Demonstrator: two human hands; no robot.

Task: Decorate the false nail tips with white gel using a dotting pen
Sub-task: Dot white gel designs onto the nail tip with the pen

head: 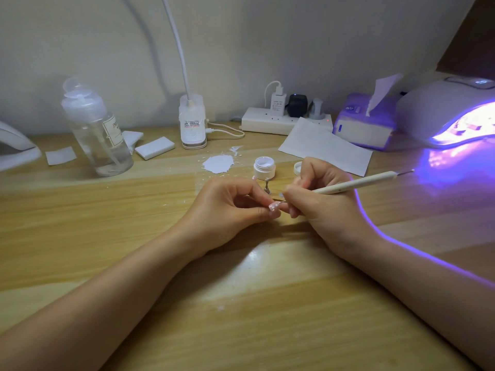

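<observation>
False nail tip (273, 208), pale pink with small white dots on it, sits pinched between the thumb and fingers of the left hand (233, 210), low over the wooden table (107, 236) near its middle; the right hand (318, 199) grips a cream dotting pen (353, 184) like a pencil, its thin metal point touching or just at the upper edge of the tip, its far end slanting up and to the right. Both hands are close together, their fingertips almost meeting, and both forearms rest on the table. Just behind the hands stands a small open jar of white gel (264, 167), with its lid (298, 167) lying beside it to the right and a little metal nail stand (267, 186) in front of it. A patch of white powder (217, 163) is spread left of the jar. Farther left is a clear pump bottle (96, 127), with white blocks (154, 148) near it. At the back are a desk lamp base (192, 124), a power strip (270, 120) and a tissue box (364, 127), and at the right a curing lamp (450, 111) casts violet light over the table
</observation>
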